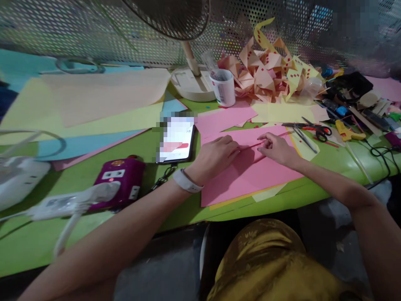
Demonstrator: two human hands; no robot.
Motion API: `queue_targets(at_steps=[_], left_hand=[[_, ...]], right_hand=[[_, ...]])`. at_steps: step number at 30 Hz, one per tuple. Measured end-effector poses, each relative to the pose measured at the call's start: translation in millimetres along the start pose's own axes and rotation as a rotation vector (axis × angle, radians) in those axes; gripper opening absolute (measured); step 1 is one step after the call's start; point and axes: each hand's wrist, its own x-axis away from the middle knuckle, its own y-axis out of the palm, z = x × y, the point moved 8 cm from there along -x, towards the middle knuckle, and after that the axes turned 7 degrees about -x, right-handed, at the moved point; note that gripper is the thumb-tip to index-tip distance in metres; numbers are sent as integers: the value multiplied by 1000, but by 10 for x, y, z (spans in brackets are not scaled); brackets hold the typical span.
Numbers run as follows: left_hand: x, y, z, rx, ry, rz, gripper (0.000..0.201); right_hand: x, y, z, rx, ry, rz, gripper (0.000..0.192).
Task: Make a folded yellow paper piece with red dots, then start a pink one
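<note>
Pink paper, phone left, scissors right

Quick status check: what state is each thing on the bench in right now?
pink paper: flat, being creased
left hand: pressing on it
right hand: pinching the fold
phone: screen lit
scissors: shut, lying flat
power strip: red light on
white cup: upright

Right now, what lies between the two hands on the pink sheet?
In the head view, only a thin red strip on the pink sheet spans the gap between left hand and right hand.
</note>
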Motion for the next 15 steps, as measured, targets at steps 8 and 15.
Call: queue_targets(at_steps=[8,15], left_hand=[[111,-66,479,28,280,117,36],[166,41,653,21,277,120,44]], right_hand=[[8,25,-14,29,-21,6,30],[-81,-129,20,18,-89,81,20]])
